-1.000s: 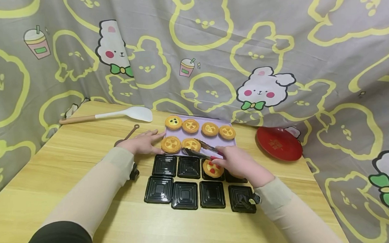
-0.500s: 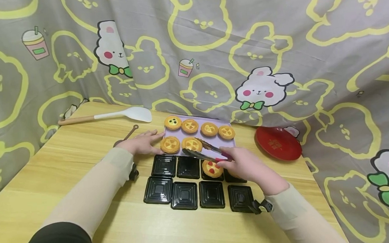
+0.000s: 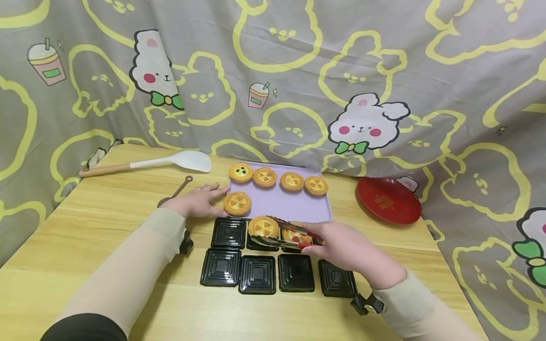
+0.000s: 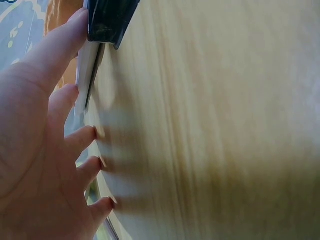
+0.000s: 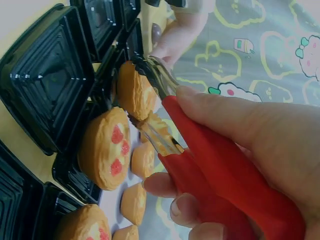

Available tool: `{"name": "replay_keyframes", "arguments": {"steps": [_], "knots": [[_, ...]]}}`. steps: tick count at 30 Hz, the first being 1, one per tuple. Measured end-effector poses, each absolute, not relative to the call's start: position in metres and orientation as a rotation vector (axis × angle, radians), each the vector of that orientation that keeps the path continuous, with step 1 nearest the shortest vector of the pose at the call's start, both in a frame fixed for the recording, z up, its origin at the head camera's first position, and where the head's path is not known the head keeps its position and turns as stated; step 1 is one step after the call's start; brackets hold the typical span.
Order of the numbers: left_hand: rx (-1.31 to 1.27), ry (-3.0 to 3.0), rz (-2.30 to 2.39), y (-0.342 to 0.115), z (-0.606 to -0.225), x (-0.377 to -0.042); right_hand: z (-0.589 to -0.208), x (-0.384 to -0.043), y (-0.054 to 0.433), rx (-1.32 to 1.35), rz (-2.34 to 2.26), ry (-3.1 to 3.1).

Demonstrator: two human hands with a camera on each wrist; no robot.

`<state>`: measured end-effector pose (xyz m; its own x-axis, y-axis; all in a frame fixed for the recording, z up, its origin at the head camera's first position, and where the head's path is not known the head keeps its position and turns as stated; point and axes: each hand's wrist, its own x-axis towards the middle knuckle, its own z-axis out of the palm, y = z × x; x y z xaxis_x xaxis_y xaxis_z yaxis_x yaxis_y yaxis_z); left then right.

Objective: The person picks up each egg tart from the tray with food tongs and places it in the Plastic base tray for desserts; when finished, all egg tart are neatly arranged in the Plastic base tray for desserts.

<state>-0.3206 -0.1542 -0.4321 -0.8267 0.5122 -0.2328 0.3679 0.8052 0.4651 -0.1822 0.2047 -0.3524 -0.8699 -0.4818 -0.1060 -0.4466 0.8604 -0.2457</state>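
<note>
A tart (image 3: 264,227), centre of frame, lies between the tips of the tongs (image 5: 215,165), above a black tray (image 3: 257,247); whether it touches down is unclear. Right hand (image 3: 347,248): fingers clamped on the tongs. Left hand (image 3: 198,200): fingers spread beside the lilac tray (image 3: 283,205). Wood-grain surface (image 3: 192,316); patterned grey curtain (image 3: 290,37) behind.

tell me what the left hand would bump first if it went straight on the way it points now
Most likely the lilac tray: the left hand points at its left edge and looks close to or touching it, though contact is hard to tell. Just inside that edge sits a tart.
</note>
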Motion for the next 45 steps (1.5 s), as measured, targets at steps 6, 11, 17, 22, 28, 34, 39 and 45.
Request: {"name": "replay_keyframes", "arguments": {"steps": [6, 11, 17, 22, 28, 34, 39, 45], "knots": [[0.654, 2.653, 0.544, -0.154, -0.433, -0.32, -0.357, -0.183, 0.202, -0.721, -0.267, 2.892], [0.656, 2.653, 0.548, -0.154, -0.433, -0.32, -0.348, -0.187, 0.202, -0.718, -0.382, 2.897], [0.66, 2.656, 0.551, -0.155, -0.433, -0.32, -0.338, -0.202, 0.193, -0.711, -0.439, 2.927], [0.669, 2.65, 0.556, -0.155, -0.433, -0.321, -0.34, -0.217, 0.177, -0.69, -0.401, 2.911], [0.671, 2.647, 0.546, -0.155, -0.431, -0.319, -0.351, -0.232, 0.157, -0.695, -0.394, 2.881], [0.676, 2.643, 0.55, -0.155, -0.433, -0.32, -0.361, -0.242, 0.143, -0.679, -0.355, 2.876], [0.684, 2.639, 0.573, -0.158, -0.44, -0.325, -0.363, -0.245, 0.135, -0.664, -0.307, 2.876], [0.67, 2.633, 0.585, -0.159, -0.447, -0.33, -0.364, -0.246, 0.132, -0.658, -0.273, 2.882]]}}
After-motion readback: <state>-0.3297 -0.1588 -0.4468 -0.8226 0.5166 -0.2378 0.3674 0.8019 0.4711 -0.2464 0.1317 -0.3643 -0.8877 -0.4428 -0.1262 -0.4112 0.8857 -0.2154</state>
